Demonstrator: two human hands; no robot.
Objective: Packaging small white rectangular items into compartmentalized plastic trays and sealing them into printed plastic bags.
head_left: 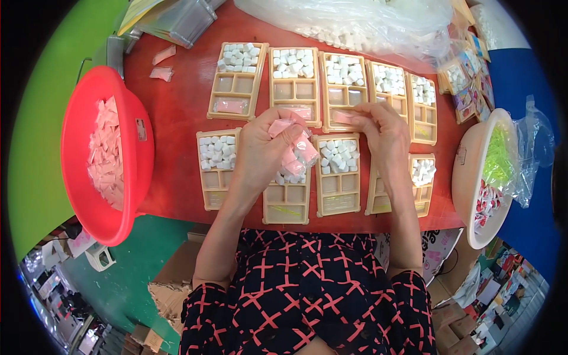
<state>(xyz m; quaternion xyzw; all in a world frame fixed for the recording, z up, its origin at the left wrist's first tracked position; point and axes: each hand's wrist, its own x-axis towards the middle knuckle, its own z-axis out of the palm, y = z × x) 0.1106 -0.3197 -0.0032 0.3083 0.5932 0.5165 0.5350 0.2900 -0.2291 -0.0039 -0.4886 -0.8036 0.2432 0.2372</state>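
Note:
My left hand [260, 151] is closed round a bunch of small pink packets [302, 151] in clear wrappers, above the front row of trays. My right hand [384, 127] pinches a single pink packet [341, 117] at the near compartment of a cream divided tray [325, 89] in the back row. To its left, another tray [272, 89] has a pink packet [300, 111] in its near compartment, as does the leftmost back tray [211, 94]. White cubes [239, 57] fill each tray's far compartment. Yellow-green strips [422, 131] show in the near compartments of several other trays.
A red basin [139, 118] of pink packets stands at the left. Two loose pink packets [161, 73] lie near it. At the right is a cream basin [464, 177] with green strips and small red-and-white packets. A clear bag [355, 21] of white cubes lies at the back.

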